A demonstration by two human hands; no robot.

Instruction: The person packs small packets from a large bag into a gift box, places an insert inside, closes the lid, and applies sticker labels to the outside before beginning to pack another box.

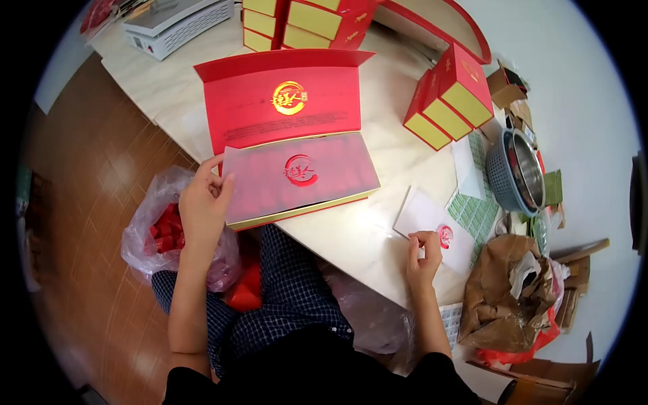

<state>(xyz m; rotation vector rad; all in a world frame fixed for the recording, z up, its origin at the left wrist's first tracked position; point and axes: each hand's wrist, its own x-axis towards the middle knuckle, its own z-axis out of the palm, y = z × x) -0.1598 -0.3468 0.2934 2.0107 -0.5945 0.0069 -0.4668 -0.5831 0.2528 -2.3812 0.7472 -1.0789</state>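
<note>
On a pale marbled tabletop [398,162], a red-and-yellow cardboard box [290,128] lies open before a seated person, its reddish contents apparently packed and covered by a translucent white sheet [341,165] with a red emblem; its lid is not yet down. At nine o'clock the left hand [204,202] bends narrowed fingers against the sheet's edge; at four, the right hand [424,260] curls over white emblem-printed paper [424,210]. Whether either pinches cannot be told. Seemingly finished red-and-yellow boxes [314,23] stand at twelve.
</note>
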